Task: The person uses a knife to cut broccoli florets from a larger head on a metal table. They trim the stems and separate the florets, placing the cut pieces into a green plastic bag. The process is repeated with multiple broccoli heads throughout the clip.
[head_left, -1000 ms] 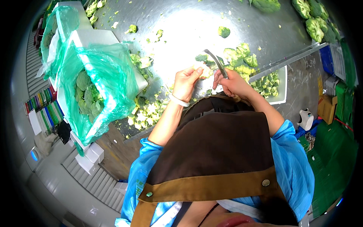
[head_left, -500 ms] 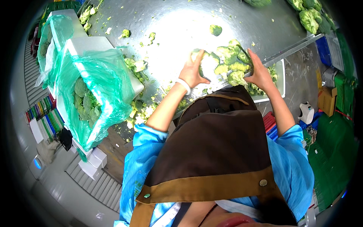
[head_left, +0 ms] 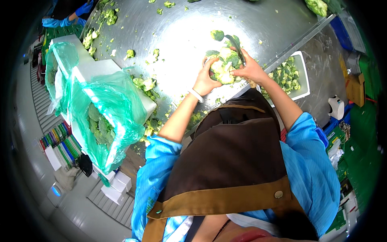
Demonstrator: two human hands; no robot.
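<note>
Between my two hands lies a pile of cut broccoli florets (head_left: pixel 223 69) on the steel table, near its front edge. My left hand (head_left: pixel 205 80) curls round the pile's left side, thumb and fingers against the florets. On the other side, my right hand (head_left: pixel 250 72) grips a curved knife (head_left: pixel 237 45) and presses its fingers to the florets. The dark blade points away from me, and a bit of light handle shows below the palm. A loose floret (head_left: pixel 217 35) sits just beyond the blade tip.
At left stands a white foam box lined with green plastic (head_left: pixel 121 92), holding whole broccoli. A white bin of florets (head_left: pixel 302 80) is below the table's right edge (head_left: pixel 298 43). Scraps (head_left: pixel 145 84) litter the tabletop's left. A co-worker's blue-gloved hand (head_left: pixel 84 9) shows at far left.
My hands have drawn closer together, the right one moving left, and the florets between them are gathered tighter and farther left. More of the white bin shows. A co-worker's arm has come into view.
</note>
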